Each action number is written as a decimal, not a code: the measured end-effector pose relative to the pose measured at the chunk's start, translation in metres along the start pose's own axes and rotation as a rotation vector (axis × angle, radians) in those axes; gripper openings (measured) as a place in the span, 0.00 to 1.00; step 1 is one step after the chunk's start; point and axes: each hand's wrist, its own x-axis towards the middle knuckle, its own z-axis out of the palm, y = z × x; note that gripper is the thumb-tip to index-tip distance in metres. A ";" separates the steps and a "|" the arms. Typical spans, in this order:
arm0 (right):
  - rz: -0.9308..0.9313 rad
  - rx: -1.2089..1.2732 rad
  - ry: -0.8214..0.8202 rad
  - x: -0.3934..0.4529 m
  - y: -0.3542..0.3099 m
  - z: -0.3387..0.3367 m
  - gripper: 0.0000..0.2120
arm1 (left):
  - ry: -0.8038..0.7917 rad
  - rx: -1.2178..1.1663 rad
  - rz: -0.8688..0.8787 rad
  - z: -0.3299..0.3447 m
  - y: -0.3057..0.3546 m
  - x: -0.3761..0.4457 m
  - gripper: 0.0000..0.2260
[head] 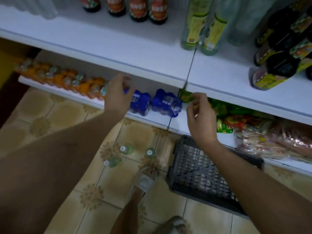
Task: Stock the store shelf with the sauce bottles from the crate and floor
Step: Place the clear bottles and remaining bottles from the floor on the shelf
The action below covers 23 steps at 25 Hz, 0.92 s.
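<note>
Bottles (125, 150) of the task stand on the tiled floor (50, 112): three small clear ones with a greenish tint and pale caps, seen from above, grouped near each other just left of a sandalled foot (143, 179). Right of that foot sits the dark plastic crate (202, 174), its lattice bottom bare where it shows, partly under the right forearm.

Up on the white shelf (118, 48) stand more bottles: dark ones with red labels (148, 9) at the back, tall pale green ones with yellow labels (200, 26) near the middle seam, and dark ones with yellow-green labels (276, 65) at the right, the nearest leaning in this wide view.

The left hand (116, 95) hangs in front of the lower shelf (152, 120), fingers loosely curled and holding nothing that can be seen; it covers part of a blue shrink-wrapped pack (140, 103). A second blue pack (166, 103) sits just beside it. Left of the hand runs a row of orange packs (62, 78).

The right hand (200, 122) is near the shelf seam, thumb and fingers brought close by a green packet (186, 97); whether they pinch it cannot be told through the blur. More green and red packets (224, 122) and wrapped brownish bags (278, 141) lie to the right on the lower shelf.
</note>
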 end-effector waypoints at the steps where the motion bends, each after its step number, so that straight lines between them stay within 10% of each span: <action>1: 0.021 -0.017 -0.074 -0.018 0.004 0.016 0.11 | 0.000 0.044 -0.066 -0.008 -0.022 -0.029 0.07; 10: 0.428 -0.135 -0.543 -0.145 0.072 0.170 0.06 | -0.863 0.222 -1.032 -0.005 -0.205 -0.197 0.14; 15: 0.737 -0.144 -0.679 -0.181 0.136 0.272 0.12 | -0.461 0.183 -1.144 0.047 -0.309 -0.227 0.30; 23: 0.690 0.081 -0.127 -0.203 0.231 0.363 0.46 | 0.129 -0.166 -0.943 0.128 -0.420 -0.228 0.39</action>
